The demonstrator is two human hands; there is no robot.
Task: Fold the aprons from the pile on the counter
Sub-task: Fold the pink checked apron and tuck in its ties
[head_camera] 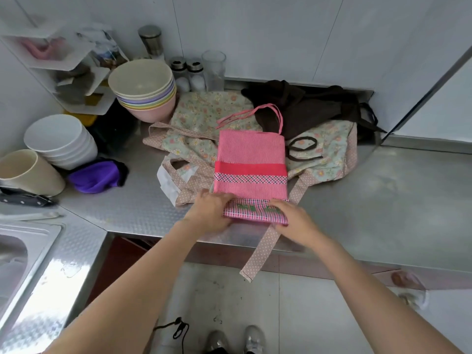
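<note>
A pink striped apron [251, 159], folded into a narrow rectangle, lies on the steel counter [383, 200] on top of a floral apron [201, 116]. Its near end is turned up into a checked band [255, 213]. My left hand [209, 210] grips the left end of that band and my right hand [293, 218] grips the right end. The pink neck strap [278, 116] loops out at the far end. A dark brown apron [314, 106] lies crumpled behind, against the wall.
Stacked pastel bowls [145, 90], white bowls [61, 141], a beige cup [28, 172] and a purple cloth [94, 176] crowd the left side. Shakers [189, 72] and a glass [214, 70] stand at the back. A sink [23, 254] is at lower left. A dotted strap [260, 251] hangs over the counter edge.
</note>
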